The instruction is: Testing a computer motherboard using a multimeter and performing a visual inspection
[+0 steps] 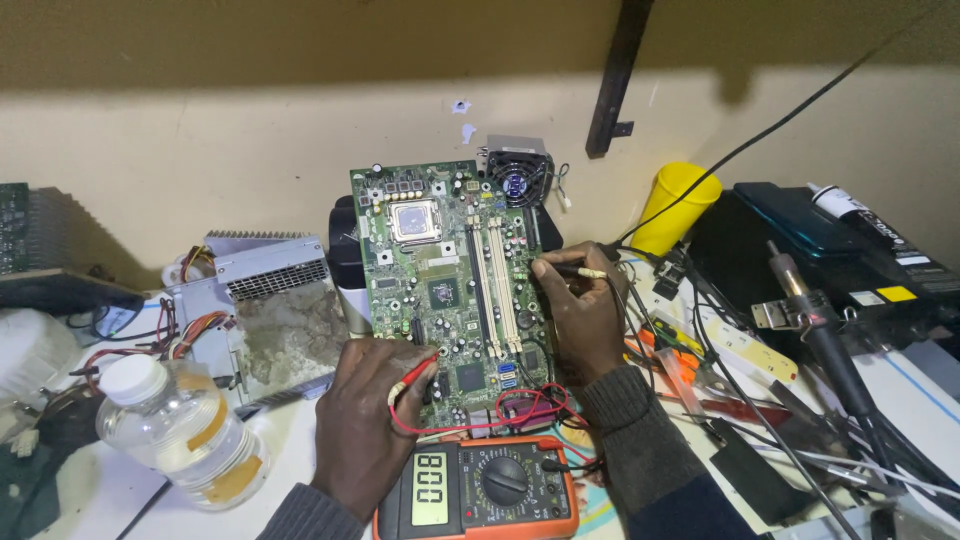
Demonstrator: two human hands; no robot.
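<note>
Each hand (left (370,420), right (580,305)) presses a probe onto the motherboard (450,290).

- Red probe (418,369): slim, red-handled, pinched between the left fingers, its tip on the board.
- Yellow-tipped probe (578,270): lies level in the right fingertips, pointing left.
- Green circuit board (450,285): flat beneath both sets of fingers, populated with chips and slots.

One motherboard (450,275), two probes, perhaps.
</note>
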